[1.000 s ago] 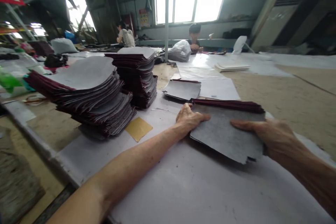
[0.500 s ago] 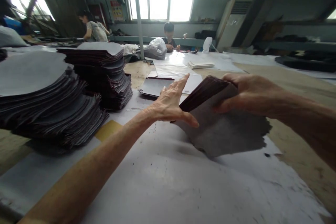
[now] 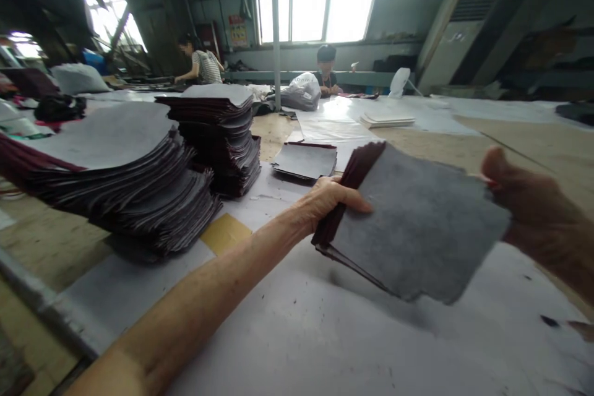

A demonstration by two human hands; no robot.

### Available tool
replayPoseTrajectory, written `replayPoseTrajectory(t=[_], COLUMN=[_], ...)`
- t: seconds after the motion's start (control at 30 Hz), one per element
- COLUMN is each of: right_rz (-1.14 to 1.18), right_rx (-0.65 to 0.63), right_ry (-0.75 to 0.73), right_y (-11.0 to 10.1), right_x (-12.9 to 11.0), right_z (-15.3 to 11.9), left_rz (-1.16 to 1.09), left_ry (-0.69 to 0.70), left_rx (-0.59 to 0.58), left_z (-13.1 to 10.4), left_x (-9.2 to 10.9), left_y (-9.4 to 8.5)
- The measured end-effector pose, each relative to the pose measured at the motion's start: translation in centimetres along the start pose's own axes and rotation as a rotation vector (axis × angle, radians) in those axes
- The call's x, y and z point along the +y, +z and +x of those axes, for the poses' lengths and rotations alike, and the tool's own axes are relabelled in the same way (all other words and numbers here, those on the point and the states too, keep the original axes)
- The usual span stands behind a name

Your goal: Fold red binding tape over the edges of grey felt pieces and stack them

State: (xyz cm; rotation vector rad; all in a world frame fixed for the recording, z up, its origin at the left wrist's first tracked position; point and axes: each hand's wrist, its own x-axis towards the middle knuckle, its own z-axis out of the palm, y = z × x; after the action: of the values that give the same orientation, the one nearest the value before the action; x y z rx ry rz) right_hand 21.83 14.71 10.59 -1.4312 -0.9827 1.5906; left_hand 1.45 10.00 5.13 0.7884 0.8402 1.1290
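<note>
A bundle of cut sheets (image 3: 417, 223), grey on its face and dark maroon along its layered left edge, is held tilted just above the white paper on the table. My left hand (image 3: 335, 197) is closed on the bundle's left edge, thumb across the grey face and fingers behind. At the bundle's right edge is my right hand (image 3: 533, 198), its thumb raised away from the sheets; its other fingers are mostly hidden behind them. Beyond my left hand, a low pile of similar sheets (image 3: 306, 161) lies on the table.
On the left stand a tall bowed stack (image 3: 153, 198) of sheets and another tall stack (image 3: 218, 142) behind it. A yellow card (image 3: 226, 234) lies beside them. A post (image 3: 276, 31) rises from the table's far part. Two people (image 3: 206, 67) work farther back.
My left hand has closed on the bundle's left edge. The bundle has turned its grey face more toward me, and my right thumb has lifted off it. The view has swung left.
</note>
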Motion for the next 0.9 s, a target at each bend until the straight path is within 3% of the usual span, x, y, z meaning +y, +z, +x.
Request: replayPoseTrajectory(t=[0.1,0.2,0.33,0.47,0.57,0.63,0.8,0.9], right_rz=[0.266,0.361,0.566,0.684,0.599,0.523,0.487,0.446], right_rx=[0.049,-0.105,-0.248,-0.261,-0.197,-0.135,-0.108,-0.135], right_ry=[-0.042,-0.049,-0.204,-0.208,-0.166,-0.157,-0.273,-0.349], right_y=[-0.1,1.7,5.5,8.6,10.2,11.1,11.9,11.9], right_x=[2.5,4.2,4.7,5.1,5.4,5.1,2.1,0.4], right_z=[0.6,0.4,-0.2,0.6,1.9,2.9,5.8,7.6], left_rz=[-0.165,-0.301,-0.397,-0.465,-0.495,-0.505,-0.495,-0.375], left_ry=[0.038,0.137,0.241,0.341,0.396,0.422,0.542,0.514], left_rx=[0.103,0.238,0.374,0.482,0.535,0.543,0.382,0.568], left_z=[0.8,1.6,2.4,3.0,3.3,3.3,3.0,3.6], left_x=[0.0,-0.4,-0.9,-0.7,-0.2,0.2,-0.4,-2.6], left_y=[-0.2,-0.5,-1.2,-1.7,-1.9,-1.9,-2.4,-3.0])
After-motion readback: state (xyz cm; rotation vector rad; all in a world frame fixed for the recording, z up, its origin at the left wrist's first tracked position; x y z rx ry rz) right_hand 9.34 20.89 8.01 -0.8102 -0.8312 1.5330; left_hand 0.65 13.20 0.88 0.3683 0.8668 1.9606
